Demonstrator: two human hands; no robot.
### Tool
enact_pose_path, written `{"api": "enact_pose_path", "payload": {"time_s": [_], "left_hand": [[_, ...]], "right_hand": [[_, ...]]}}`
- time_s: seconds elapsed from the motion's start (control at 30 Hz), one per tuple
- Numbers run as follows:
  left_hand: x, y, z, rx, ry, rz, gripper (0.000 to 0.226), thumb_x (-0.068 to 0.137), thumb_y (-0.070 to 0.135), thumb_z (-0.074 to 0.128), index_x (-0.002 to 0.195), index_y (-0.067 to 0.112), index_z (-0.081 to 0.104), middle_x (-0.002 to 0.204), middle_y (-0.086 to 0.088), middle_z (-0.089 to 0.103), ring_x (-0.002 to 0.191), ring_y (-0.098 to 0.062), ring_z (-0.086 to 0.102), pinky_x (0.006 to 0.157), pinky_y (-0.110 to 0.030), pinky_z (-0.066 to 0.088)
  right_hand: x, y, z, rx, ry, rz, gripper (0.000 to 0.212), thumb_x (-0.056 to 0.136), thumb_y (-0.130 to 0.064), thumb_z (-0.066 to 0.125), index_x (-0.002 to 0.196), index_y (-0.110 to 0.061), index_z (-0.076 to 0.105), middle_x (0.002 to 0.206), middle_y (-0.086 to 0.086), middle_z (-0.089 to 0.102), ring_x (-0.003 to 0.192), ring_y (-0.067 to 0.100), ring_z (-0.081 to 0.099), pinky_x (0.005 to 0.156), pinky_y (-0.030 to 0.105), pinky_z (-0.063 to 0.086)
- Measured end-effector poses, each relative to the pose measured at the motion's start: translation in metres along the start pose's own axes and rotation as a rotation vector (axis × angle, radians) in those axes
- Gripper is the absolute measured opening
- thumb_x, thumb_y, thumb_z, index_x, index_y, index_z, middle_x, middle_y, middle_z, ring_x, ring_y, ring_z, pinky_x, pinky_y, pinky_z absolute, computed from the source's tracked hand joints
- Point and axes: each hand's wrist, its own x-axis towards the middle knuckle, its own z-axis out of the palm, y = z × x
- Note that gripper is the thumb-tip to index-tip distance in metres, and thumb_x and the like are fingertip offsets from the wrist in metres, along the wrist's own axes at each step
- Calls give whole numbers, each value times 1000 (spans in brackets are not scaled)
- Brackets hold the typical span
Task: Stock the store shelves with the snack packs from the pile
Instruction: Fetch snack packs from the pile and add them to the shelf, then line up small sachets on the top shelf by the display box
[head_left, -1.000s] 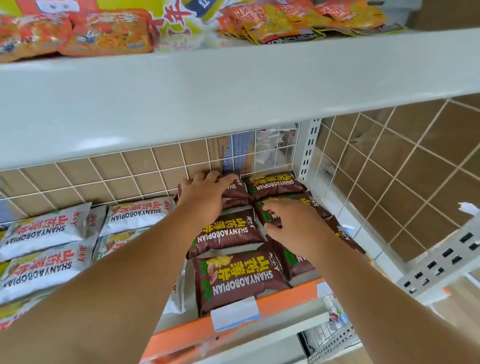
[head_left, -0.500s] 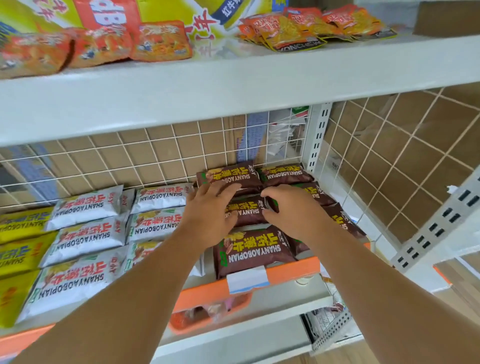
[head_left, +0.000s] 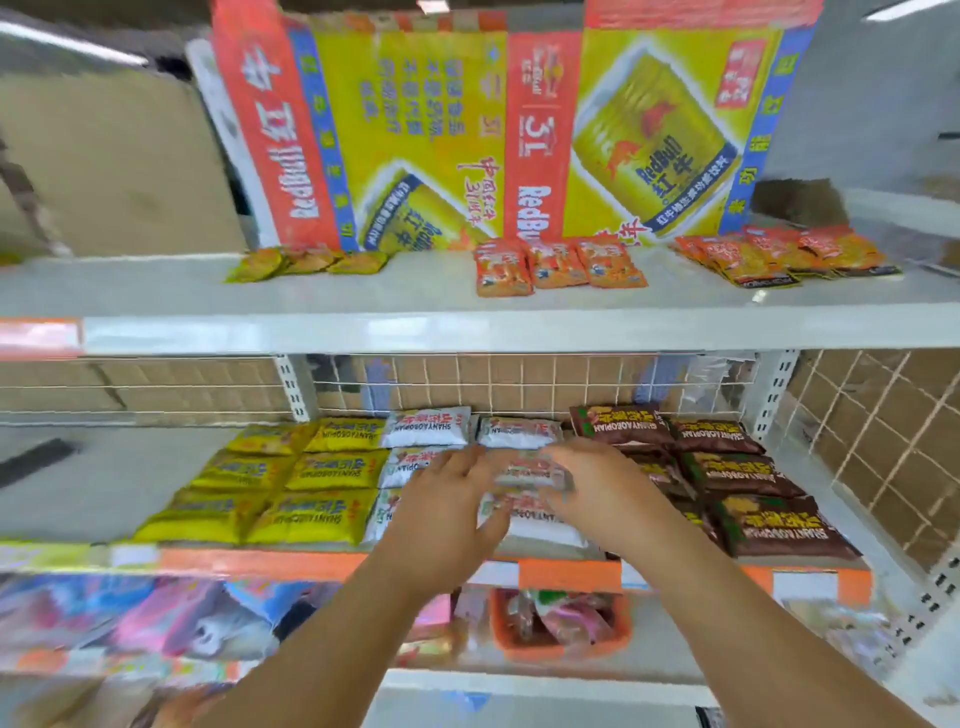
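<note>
centre of the frame: left hand (head_left: 447, 519) lies with fingers spread flat on the white packs (head_left: 426, 428); right hand (head_left: 605, 493) touches a blurred white pack (head_left: 527, 473) between the 2 hands, its grasp too blurred to tell. yellow packs (head_left: 311, 473) lie to the left, brown packs (head_left: 737, 473) to the right, all on the shelf (head_left: 260, 564)

Yellow packs (head_left: 311, 473) are sitting at nine o'clock of white packs (head_left: 426, 428), brown packs (head_left: 737, 473) at three, orange strip (head_left: 260, 564) at six.
</note>
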Motion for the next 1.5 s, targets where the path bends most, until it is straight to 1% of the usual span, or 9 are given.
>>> {"api": "enact_pose_path", "payload": {"time_s": [0.1,0.23,0.33,0.47,0.53,0.7,0.87,1.23,1.5], "left_hand": [[-52,-43,-75,45,93,-60,61,88,54,43,145,35,46,141,0,56,128,-24,51,104,-41,45],[-107,-92,-170,102,239,-177,57,84,53,50,139,35,53,130,3,62,113,-24,61,96,-42,52],[-137,-116,-234,192,327,-253,60,84,57,48,140,37,52,134,5,60,118,-23,59,101,-39,49],[-159,-141,-296,261,399,-309,62,84,59,48,142,37,50,134,7,59,123,-20,52,104,-38,44],[-166,-155,-314,278,421,-344,58,87,53,56,142,38,48,134,9,58,124,-19,50,104,-38,43],[-168,-193,-342,270,453,-423,54,92,41,66,143,40,48,139,11,55,127,-16,48,103,-33,40],[-153,-236,-355,225,439,-536,52,94,43,63,143,44,46,145,15,49,116,-6,52,101,-30,41],[-119,-343,-368,255,381,-770,54,92,51,60,144,46,44,148,16,49,116,-13,59,101,-33,46],[-117,-414,-377,256,379,-841,52,93,48,60,143,43,47,150,14,48,133,-11,48,107,-32,41]], "right_hand": [[5,-84,-1,52,9,-190,41,86,-43,66,127,-37,61,122,-7,62,116,21,58,93,36,48],[18,-190,-16,121,28,-371,44,83,-48,58,127,-41,56,122,-11,63,110,18,62,90,33,50],[28,-255,-35,152,79,-457,43,85,-45,60,128,-38,60,117,-8,61,105,21,62,83,32,50],[42,-312,-62,114,184,-552,40,87,-41,64,126,-37,62,118,-9,61,109,18,58,89,33,48],[52,-331,-71,124,195,-579,39,88,-39,64,127,-36,61,123,-10,60,113,16,56,91,32,47],[87,-368,-84,130,194,-650,39,91,-38,64,130,-36,60,132,-9,57,120,15,54,95,33,47],[141,-400,-86,93,125,-703,39,94,-42,60,132,-39,57,137,-10,54,114,14,54,87,29,43],[254,-489,-70,82,-46,-817,37,93,-41,61,130,-37,59,129,-4,59,109,18,58,93,36,50],[296,-542,-59,-4,-118,-872,35,93,-42,61,127,-36,60,128,-6,58,109,17,58,91,33,50]]}}
